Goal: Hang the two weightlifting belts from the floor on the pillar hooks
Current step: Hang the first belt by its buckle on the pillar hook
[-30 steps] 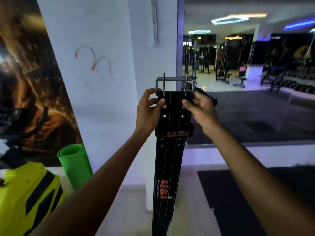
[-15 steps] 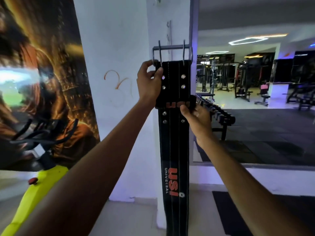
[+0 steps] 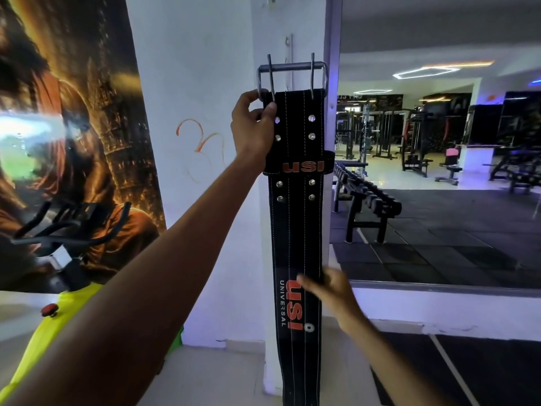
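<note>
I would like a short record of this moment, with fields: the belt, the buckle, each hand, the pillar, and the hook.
belt: black belt with orange lettering, hanging straight down in front of the pillar
buckle: metal buckle at the top, two prongs pointing up
left hand: left hand grips the belt's top left edge, below the buckle
right hand: right hand on the belt's lower right edge
pillar: white pillar, narrow metal strip above the buckle
hook: not yet clearly engaged
</note>
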